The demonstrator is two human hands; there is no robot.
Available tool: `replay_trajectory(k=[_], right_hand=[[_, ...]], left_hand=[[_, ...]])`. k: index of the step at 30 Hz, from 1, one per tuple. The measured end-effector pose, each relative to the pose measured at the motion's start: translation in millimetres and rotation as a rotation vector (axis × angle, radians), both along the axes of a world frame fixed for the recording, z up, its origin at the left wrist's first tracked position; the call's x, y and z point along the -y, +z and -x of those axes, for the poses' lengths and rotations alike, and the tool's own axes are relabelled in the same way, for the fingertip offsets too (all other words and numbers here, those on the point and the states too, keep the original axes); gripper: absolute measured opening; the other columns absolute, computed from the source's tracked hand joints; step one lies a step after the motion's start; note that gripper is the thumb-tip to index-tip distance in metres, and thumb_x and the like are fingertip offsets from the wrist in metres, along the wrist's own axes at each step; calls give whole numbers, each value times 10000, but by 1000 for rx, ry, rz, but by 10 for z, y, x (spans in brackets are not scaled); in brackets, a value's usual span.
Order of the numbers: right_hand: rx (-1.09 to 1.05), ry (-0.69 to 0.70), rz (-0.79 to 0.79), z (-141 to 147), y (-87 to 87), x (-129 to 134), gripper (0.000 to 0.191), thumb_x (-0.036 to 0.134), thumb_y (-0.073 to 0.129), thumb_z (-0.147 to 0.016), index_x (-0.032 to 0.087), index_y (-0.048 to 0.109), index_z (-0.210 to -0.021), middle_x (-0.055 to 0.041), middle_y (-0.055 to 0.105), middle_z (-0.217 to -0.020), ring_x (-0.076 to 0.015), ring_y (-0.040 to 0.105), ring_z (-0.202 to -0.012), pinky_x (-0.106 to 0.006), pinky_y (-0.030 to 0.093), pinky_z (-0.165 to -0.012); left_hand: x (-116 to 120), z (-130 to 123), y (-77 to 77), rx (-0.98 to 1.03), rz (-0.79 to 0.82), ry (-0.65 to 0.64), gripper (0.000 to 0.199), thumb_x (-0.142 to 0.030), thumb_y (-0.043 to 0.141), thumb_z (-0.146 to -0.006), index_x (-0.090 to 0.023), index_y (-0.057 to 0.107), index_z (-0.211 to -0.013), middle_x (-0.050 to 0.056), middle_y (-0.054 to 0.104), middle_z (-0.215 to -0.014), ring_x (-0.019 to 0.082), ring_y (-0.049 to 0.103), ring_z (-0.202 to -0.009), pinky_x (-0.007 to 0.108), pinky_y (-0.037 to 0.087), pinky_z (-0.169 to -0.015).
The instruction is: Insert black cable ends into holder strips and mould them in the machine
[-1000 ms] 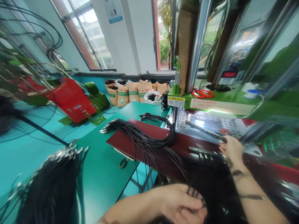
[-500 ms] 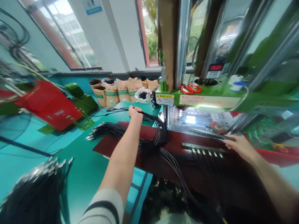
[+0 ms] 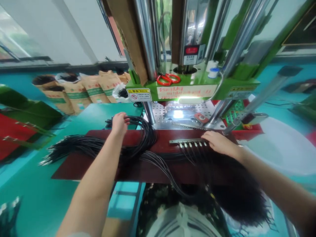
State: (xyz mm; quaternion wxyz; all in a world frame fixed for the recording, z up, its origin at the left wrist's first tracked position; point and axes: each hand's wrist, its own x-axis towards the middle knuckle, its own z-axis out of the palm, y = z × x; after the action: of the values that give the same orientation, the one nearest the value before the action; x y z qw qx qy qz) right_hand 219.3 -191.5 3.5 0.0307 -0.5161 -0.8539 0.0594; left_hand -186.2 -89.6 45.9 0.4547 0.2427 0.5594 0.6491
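Observation:
My left hand (image 3: 120, 123) is closed, with curled fingers, at a looped bundle of black cables (image 3: 148, 135) beyond the brown board (image 3: 163, 136). Its palm side is hidden, so the grip shows only in part. My right hand (image 3: 218, 141) has its fingers closed at the right end of a slim metal bar (image 3: 189, 141). Several silver connectors on black leads sit in a row along that bar. A thin dark metal strip (image 3: 189, 126) lies just behind it, at the front of the machine bed. Another cable bunch (image 3: 79, 143) with silver ends rests on the left side of the board.
The green press (image 3: 150, 86) with steel columns rises ahead, red-handled scissors (image 3: 168, 79) on its crossbeam. A red-grey block (image 3: 201, 118) lies on the perforated bed. Paper sacks (image 3: 74, 93) stand at left behind the green table (image 3: 37, 187). A dark cable mass (image 3: 239, 194) hangs at right.
The view has turned right. My left hand has lowered the cable bundle behind the board. My right hand has shifted from the thin strip to the end of the connector bar.

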Motion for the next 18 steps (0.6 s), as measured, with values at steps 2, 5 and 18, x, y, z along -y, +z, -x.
replay_trajectory(k=[2, 5, 18], right_hand=[[50, -50, 62, 68, 75, 0, 390, 20, 441, -697, 158, 631, -1009, -112, 601, -1031, -222, 552, -954, -322, 400, -839], [37, -114, 190, 95, 207, -102, 308, 37, 513, -628, 180, 667, -852, -72, 633, -895, -204, 582, -825, -266, 407, -708], [-308, -454, 161, 4, 713, -483, 254, 14, 502, -554, 185, 673, -633, 9, 616, -590, -154, 537, -598, -233, 329, -541]], left_hand=[[314, -301, 2, -64, -60, -353, 157, -110, 550, -732, -129, 581, -884, 7, 572, -656, 92, 510, -489, 196, 384, -444], [913, -798, -98, -288, 3, -1192, 204, -217, 661, -665, -150, 611, -851, 34, 614, -677, 142, 564, -544, 214, 396, -442], [1409, -1998, -475, 358, 326, -1538, 525, -309, 813, -519, -134, 535, -928, 52, 622, -790, 105, 583, -679, 250, 446, -661]])
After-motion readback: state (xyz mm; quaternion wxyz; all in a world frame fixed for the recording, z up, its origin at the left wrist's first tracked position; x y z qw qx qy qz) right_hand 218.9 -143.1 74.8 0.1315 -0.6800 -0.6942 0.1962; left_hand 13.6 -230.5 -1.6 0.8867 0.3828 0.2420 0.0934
